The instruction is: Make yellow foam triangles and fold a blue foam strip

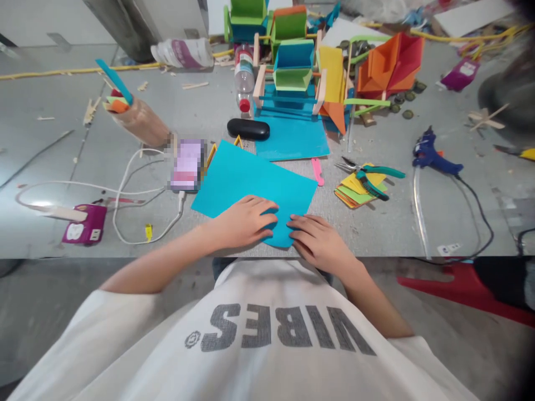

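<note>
A blue sheet of paper (254, 181) lies tilted on the grey table in front of me, its near corner close to the table's front edge. My left hand (246, 221) rests on the sheet with its fingers spread and slightly bent. On the sheet's right near edge lies my right hand (320, 240), its fingers apart and their tips on the paper. A gap of blue paper shows between the two hands. Beyond the sheet's right corner is a pink folding cutter (317, 171). A phone (188, 165) with a white cable lies beside the sheet's left side.
Pliers (370, 175) lie over coloured paper pieces (354, 196) at right, with a blue glue gun (437, 156) beyond. Behind are a black case (248, 129), another blue sheet (292, 142), a bottle (244, 81) and a paper-and-wood structure (292, 78). A purple box (94, 223) sits left.
</note>
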